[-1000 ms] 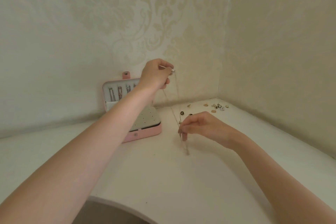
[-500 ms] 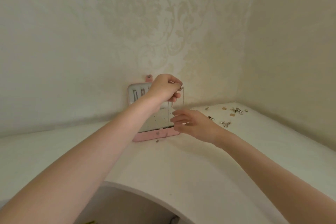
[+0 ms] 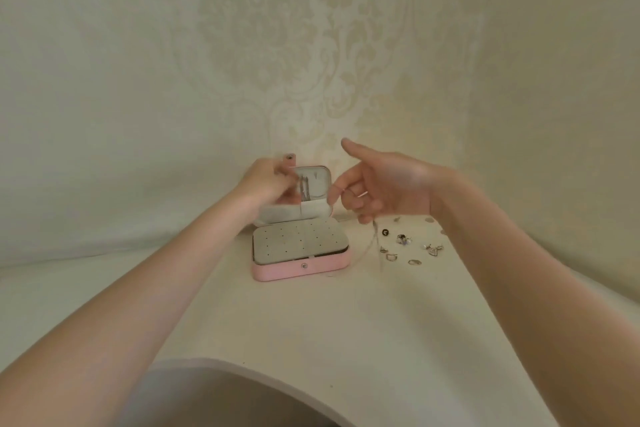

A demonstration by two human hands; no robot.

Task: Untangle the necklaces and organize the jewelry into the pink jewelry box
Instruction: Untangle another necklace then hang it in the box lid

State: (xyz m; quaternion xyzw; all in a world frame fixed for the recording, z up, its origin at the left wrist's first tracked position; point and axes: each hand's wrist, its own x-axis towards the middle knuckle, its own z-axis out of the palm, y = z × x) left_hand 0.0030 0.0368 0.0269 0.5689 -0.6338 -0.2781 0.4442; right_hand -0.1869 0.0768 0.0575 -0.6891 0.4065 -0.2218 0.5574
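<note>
The pink jewelry box (image 3: 277, 273) stands open against the wall, with a grey perforated earring pad (image 3: 298, 241) in its base and its lid (image 3: 316, 208) upright. My left hand (image 3: 268, 184) is at the lid's hooks, blurred, its fingers pinching the top end of a thin silver necklace. My right hand (image 3: 384, 185) hovers just right of the lid, index finger stretched out and lower fingers curled round the chain. The necklace chain (image 3: 374, 243) hangs from it down to the table.
Several loose earrings and rings (image 3: 410, 248) lie on the white table right of the box. Patterned walls close in behind and on the right. The table's curved front edge (image 3: 249, 369) runs across the bottom, with my forearms above it.
The view has swung to face the box. My left hand dropped from in front of the wall to the lid's hooks. My right hand rose and opened its index finger; the chain hangs lower.
</note>
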